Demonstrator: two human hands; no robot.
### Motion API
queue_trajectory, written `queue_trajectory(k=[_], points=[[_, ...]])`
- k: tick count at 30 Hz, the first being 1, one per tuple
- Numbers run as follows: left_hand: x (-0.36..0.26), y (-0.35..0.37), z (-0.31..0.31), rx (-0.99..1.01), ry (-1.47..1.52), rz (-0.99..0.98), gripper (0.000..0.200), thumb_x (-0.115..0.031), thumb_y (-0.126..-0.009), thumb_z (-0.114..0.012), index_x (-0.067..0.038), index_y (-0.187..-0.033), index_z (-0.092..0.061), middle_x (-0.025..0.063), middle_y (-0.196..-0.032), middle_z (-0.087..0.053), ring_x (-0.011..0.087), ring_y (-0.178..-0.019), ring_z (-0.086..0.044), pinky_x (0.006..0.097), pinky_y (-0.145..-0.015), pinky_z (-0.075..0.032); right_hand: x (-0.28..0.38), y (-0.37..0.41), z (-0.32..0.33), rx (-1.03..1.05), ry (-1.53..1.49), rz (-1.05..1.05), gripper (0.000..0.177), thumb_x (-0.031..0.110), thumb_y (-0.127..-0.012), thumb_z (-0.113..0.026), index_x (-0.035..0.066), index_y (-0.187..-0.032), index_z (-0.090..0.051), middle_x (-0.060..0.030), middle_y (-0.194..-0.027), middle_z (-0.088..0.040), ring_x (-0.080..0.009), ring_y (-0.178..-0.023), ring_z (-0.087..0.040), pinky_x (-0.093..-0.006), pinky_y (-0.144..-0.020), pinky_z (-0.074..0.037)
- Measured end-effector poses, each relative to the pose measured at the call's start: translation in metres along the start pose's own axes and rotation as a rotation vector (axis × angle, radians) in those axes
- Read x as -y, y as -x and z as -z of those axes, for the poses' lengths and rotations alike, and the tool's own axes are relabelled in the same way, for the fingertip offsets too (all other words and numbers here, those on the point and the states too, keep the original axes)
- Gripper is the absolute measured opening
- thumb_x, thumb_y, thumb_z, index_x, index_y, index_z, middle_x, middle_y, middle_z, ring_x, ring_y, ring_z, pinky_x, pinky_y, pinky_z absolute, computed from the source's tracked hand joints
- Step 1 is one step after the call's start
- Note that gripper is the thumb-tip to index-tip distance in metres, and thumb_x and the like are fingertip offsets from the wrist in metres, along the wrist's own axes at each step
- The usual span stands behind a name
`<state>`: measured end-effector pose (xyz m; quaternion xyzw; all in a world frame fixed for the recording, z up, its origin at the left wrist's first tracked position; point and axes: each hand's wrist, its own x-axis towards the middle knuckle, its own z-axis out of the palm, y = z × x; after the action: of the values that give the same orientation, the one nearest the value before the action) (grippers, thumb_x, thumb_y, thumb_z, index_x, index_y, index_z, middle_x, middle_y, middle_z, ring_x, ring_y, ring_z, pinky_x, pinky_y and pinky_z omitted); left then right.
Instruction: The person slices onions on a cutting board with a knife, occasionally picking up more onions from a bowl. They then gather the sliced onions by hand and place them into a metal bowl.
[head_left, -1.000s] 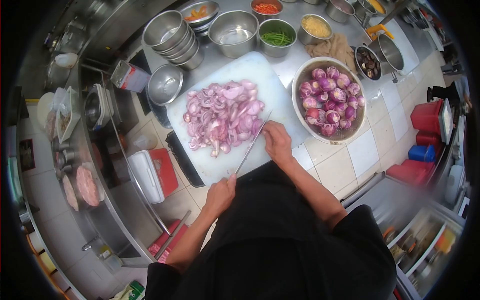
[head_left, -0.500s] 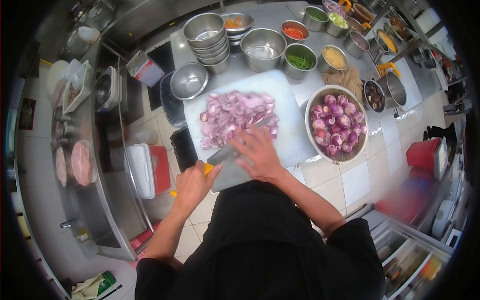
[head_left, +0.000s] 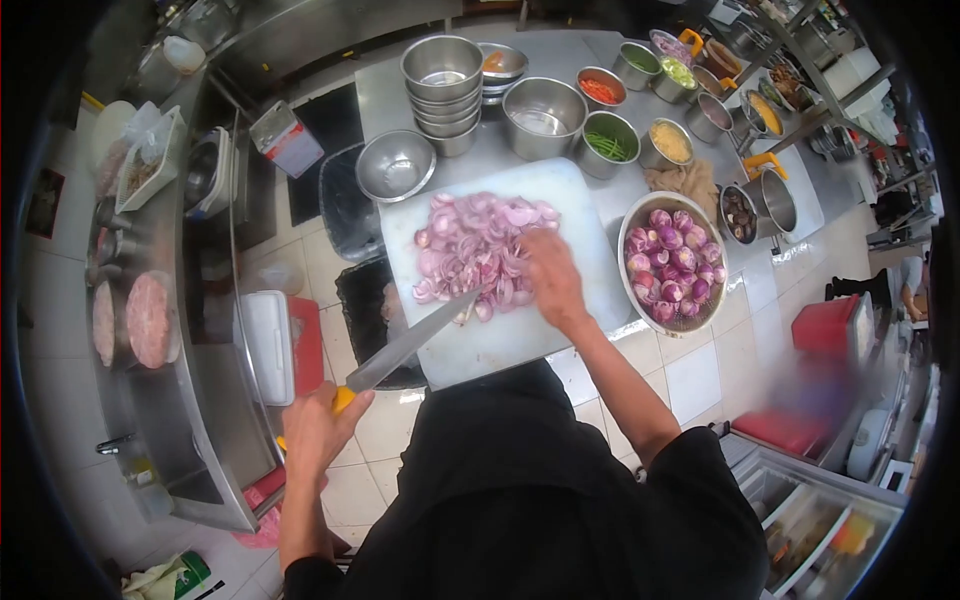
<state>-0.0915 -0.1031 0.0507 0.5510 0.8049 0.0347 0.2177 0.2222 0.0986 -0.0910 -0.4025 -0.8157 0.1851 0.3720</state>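
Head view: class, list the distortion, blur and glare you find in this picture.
Head view: fisheye bends the counter edges inside a dark round border; sliced onions and knife are sharp; lower right is smeared; steel bowls show soft glare.

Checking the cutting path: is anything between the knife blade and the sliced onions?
Nothing visible. The knife in the left hand points its tip at the near edge of the sliced onions. The right hand rests on the pile's right side, clear of the blade.
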Motion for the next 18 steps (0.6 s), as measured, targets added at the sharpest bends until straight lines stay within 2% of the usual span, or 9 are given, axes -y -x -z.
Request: queue_trajectory(k=[1,2,4,5,9,14,16,17,18], points=[[0.012,0.000,-0.009,-0.021,0.015,-0.026,0.058,-0.054,-0.083,-0.073,0.002,-0.071,-0.063,0.0231,-0.063,-0.062,0.0415,-0.062,-0.062,0.0471,-0.060,-0.048,-0.001,-0.001,0.008,-0.176,-0.044,-0.103,0.032,0.019,-0.099,-0.051,0.002,-0.123,-0.062,-0.0181,-0.126,-0.062,-0.0373,-0.123,-0.053,-0.0449,-0.107,-0.039],[0.017,0.000,-0.021,-0.016,0.022,-0.036,0.058,-0.054,-0.083,-0.073,0.002,-0.071,-0.063,0.0231,-0.063,-0.062,0.0415,-0.062,-0.062,0.0471,-0.060,-0.048,-0.007,0.000,0.015,-0.177,-0.031,-0.106,0.032,0.019,-0.099,-0.051,0.002,-0.123,-0.062,-0.0181,-0.126,-0.062,-0.0373,-0.123,-0.053,-0.0449,-0.107,-0.039],[0.025,-0.006,-0.046,0.054,0.089,-0.149,0.058,-0.055,-0.082,-0.073,0.000,-0.072,-0.063,0.0222,-0.062,-0.061,0.0411,-0.062,-0.063,0.0479,-0.060,-0.049,-0.015,0.007,0.032,-0.243,0.017,-0.441,0.028,0.014,-0.099,-0.053,0.002,-0.123,-0.062,-0.0175,-0.124,-0.062,-0.0350,-0.118,-0.056,-0.0431,-0.101,-0.043],[0.023,-0.009,-0.063,0.042,0.110,-0.208,0.058,-0.057,-0.080,-0.074,-0.001,-0.074,-0.063,0.0208,-0.061,-0.061,0.0405,-0.061,-0.063,0.0484,-0.059,-0.049,-0.015,0.012,0.037,-0.284,-0.010,-0.518,0.028,0.010,-0.092,-0.062,0.002,-0.119,-0.061,-0.0181,-0.118,-0.062,-0.0374,-0.115,-0.055,-0.0443,-0.098,-0.044],[-0.003,-0.034,-0.120,0.043,0.178,-0.415,0.057,-0.057,-0.081,-0.073,-0.002,-0.072,-0.060,0.0191,-0.065,-0.063,0.0395,-0.064,-0.064,0.0472,-0.058,-0.048,-0.004,0.040,0.052,-0.323,0.413,-0.257,0.044,0.007,-0.076,-0.074,0.004,-0.118,-0.060,-0.0156,-0.117,-0.060,-0.0364,-0.114,-0.053,-0.0466,-0.099,-0.040],[-0.031,-0.058,-0.154,0.000,0.175,-0.544,0.052,-0.051,-0.083,-0.072,-0.001,-0.075,-0.060,0.0184,-0.070,-0.064,0.0374,-0.066,-0.064,0.0480,-0.058,-0.049,0.013,0.082,0.073,-0.468,0.577,-0.355,0.051,0.010,-0.074,-0.076,0.005,-0.122,-0.058,-0.0179,-0.126,-0.056,-0.0395,-0.118,-0.049,-0.0507,-0.104,-0.034],[-0.037,-0.066,-0.162,-0.132,0.167,-0.594,0.049,-0.048,-0.082,-0.074,-0.001,-0.076,-0.061,0.0171,-0.071,-0.062,0.0366,-0.068,-0.063,0.0480,-0.058,-0.048,0.006,0.098,0.076,-0.900,0.796,-0.534,0.057,0.011,-0.077,-0.072,0.004,-0.129,-0.053,-0.0177,-0.128,-0.054,-0.0359,-0.118,-0.050,-0.0485,-0.103,-0.038],[-0.039,-0.069,-0.165,-0.120,0.163,-0.567,0.047,-0.046,-0.080,-0.077,-0.001,-0.078,-0.061,0.0159,-0.075,-0.060,0.0353,-0.074,-0.060,0.0472,-0.062,-0.047,-0.010,0.107,0.083,-0.917,0.808,-0.546,0.057,0.011,-0.077,-0.072,0.004,-0.129,-0.053,-0.0177,-0.128,-0.054,-0.0359,-0.118,-0.050,-0.0485,-0.103,-0.038],[-0.041,-0.072,-0.168,-0.115,0.158,-0.592,0.047,-0.046,-0.080,-0.077,-0.001,-0.078,-0.061,0.0159,-0.075,-0.060,0.0353,-0.074,-0.060,0.0472,-0.062,-0.047,-0.034,0.121,0.093,-1.171,0.183,-0.931,0.060,0.013,-0.078,-0.070,0.005,-0.133,-0.047,-0.0178,-0.135,-0.047,-0.0357,-0.120,-0.049,-0.0492,-0.102,-0.039]])
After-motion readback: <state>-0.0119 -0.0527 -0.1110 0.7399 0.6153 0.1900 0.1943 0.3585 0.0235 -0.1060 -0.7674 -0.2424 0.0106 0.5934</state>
